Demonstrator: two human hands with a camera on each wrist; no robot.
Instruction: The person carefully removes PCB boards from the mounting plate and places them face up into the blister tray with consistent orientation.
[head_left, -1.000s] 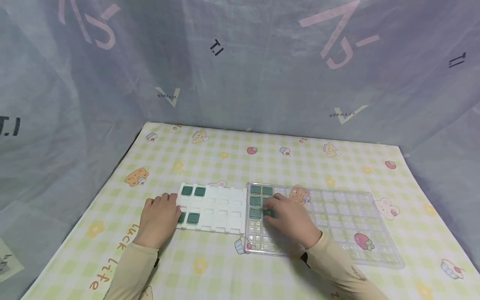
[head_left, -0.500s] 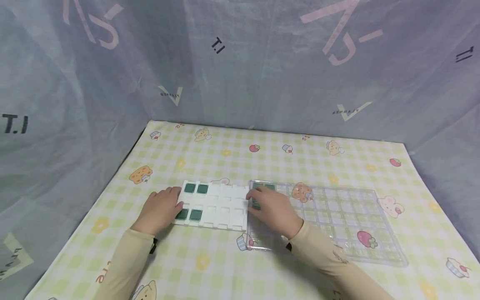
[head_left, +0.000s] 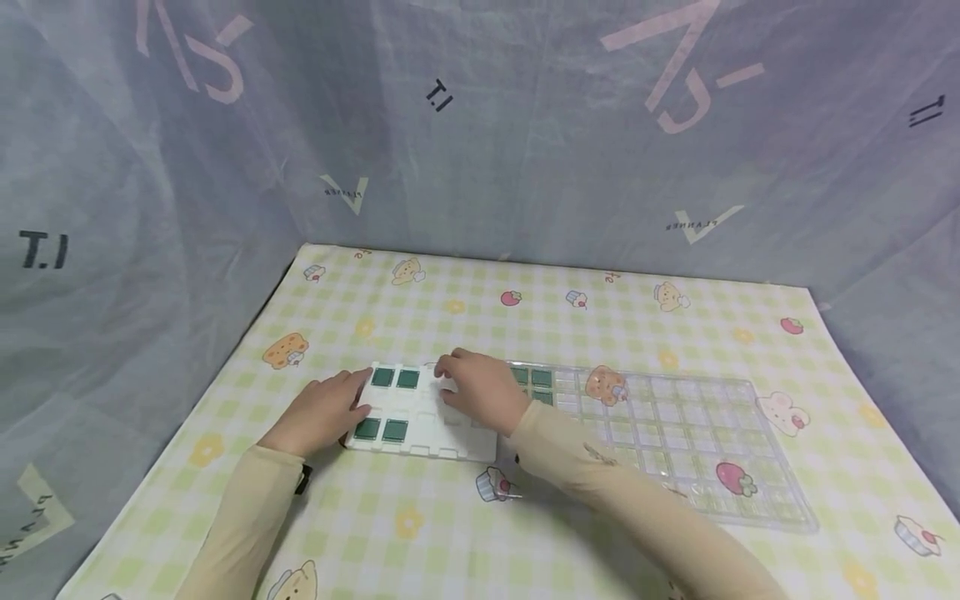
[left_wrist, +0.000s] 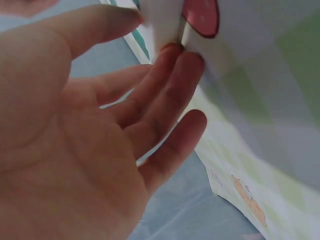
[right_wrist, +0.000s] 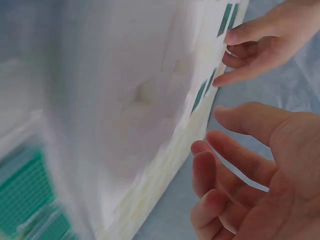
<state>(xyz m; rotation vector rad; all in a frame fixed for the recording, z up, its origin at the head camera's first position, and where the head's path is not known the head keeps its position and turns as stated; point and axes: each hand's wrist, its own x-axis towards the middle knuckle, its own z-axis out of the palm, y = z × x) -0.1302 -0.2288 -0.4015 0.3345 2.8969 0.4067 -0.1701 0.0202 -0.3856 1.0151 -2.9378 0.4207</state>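
Note:
A white slotted tray (head_left: 396, 406) lies on the table with small green circuit boards (head_left: 395, 431) in its left slots, two in each row. My left hand (head_left: 315, 418) holds the tray's left edge, thumb toward its top and fingertips along its side (left_wrist: 187, 70). Over the tray's right half hovers my right hand (head_left: 486, 390), thumb and fingers apart; the right wrist view shows nothing between them (right_wrist: 240, 165). A clear compartment tray (head_left: 720, 446) stands just right of the white one, with green boards (head_left: 542, 378) in its left cells, partly hidden by my right arm.
A checked tablecloth (head_left: 408, 483) with cartoon prints covers the table. Grey-blue patterned fabric (head_left: 480, 150) hangs as a wall behind it and at both sides.
My right hand has left the clear tray's left cells and moved left over the white tray. The left hand stays at the white tray's left edge.

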